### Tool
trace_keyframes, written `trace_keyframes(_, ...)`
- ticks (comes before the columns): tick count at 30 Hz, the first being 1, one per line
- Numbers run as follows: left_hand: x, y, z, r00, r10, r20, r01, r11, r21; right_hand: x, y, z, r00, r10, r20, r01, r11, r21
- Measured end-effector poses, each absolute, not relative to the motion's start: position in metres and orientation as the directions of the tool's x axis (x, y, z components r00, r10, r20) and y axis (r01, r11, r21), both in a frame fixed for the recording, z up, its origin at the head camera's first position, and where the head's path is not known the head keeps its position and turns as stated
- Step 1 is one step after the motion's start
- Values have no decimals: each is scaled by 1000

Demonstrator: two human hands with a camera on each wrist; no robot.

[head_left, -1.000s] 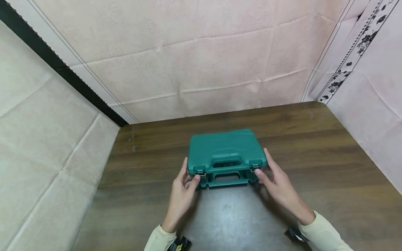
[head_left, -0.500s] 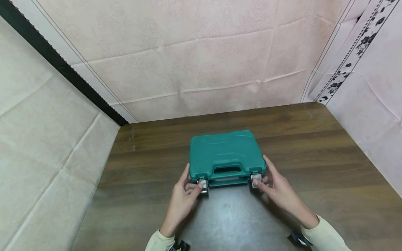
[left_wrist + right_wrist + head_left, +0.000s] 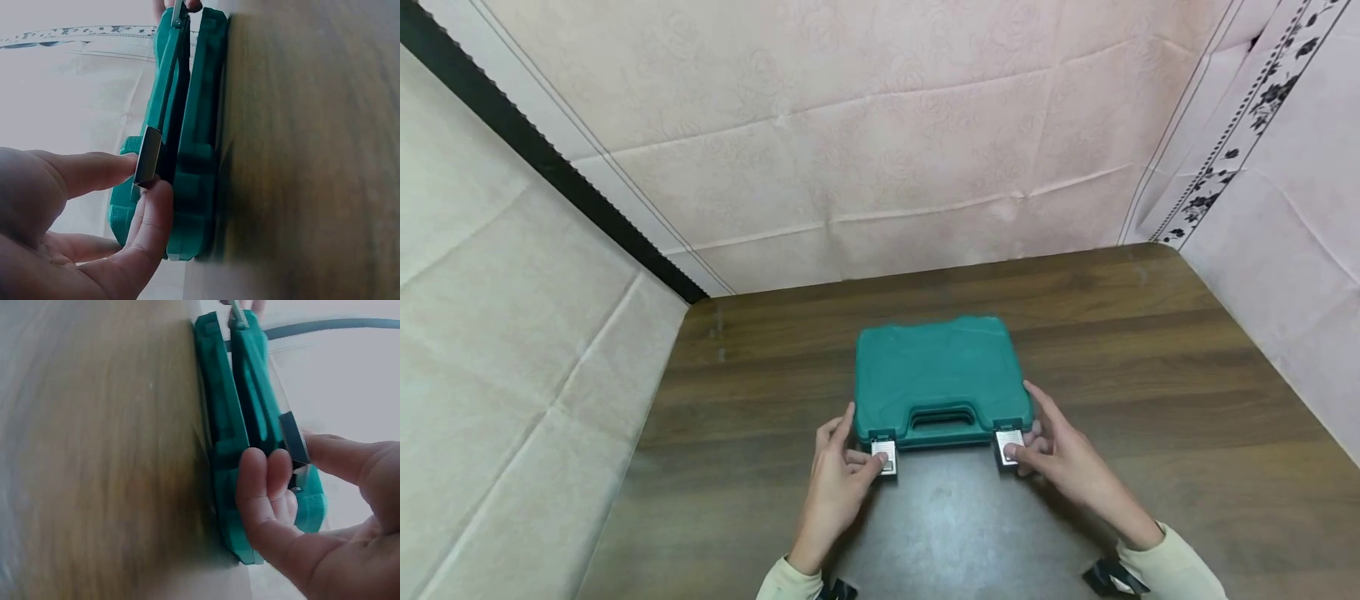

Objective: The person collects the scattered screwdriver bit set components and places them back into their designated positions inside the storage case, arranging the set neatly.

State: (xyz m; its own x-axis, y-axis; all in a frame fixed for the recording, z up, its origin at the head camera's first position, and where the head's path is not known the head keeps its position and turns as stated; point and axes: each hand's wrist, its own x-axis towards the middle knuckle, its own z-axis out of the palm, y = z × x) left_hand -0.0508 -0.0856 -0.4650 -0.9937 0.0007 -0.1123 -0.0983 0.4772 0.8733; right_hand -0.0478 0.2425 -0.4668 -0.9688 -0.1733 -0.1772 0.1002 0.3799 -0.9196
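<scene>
A green plastic carrying case lies on the table, its handle side towards me. Both wrist views show a narrow gap between its lid and base. From the lid's front edge two metal latches stick out. My left hand pinches the left latch between thumb and fingers, with the index finger along the case's side. At the other front corner, my right hand pinches the right latch in the same way. Some of its fingertips sit by the gap.
The case rests on a brown wood-grain table. Pale cloth hangs behind the table and at both sides. Dark straps with small devices are on both wrists.
The lid has come down towards the base, whose handle is now hidden from above. Both latches have swung outward into view. The hands have moved slightly towards me.
</scene>
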Motion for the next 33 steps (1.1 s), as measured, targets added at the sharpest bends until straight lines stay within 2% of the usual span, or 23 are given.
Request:
trace_keyframes(7, -50, -84, -467, -991, 5, -131, -112, 498, 860, -46, 242, -466, -973, -153, -175, 121, 312, -942)
trace_keyframes(15, -50, -85, -469, -989, 15, -147, -118, 524, 843, -46, 240, -463, -969, -109, -222, 159, 417, -895)
trace_keyframes(21, -49, -88, -470, -989, 55, -134, -81, 560, 825, -43, 242, -467, -970, -140, -198, 108, 480, -871)
trace_keyframes(26, -46, -92, -468, -988, 86, -131, -48, 625, 779, -44, 245, -469, -984, -150, -92, -14, 589, -808)
trace_keyframes(30, -53, -94, -467, -988, 155, -8, 114, 757, 644, -45, 246, -471, -983, -170, 63, -168, 724, -669)
trace_keyframes(33, -63, -97, -467, -955, 287, 75, 285, 820, 497, -50, 247, -474, -943, -278, 184, -334, 785, -522)
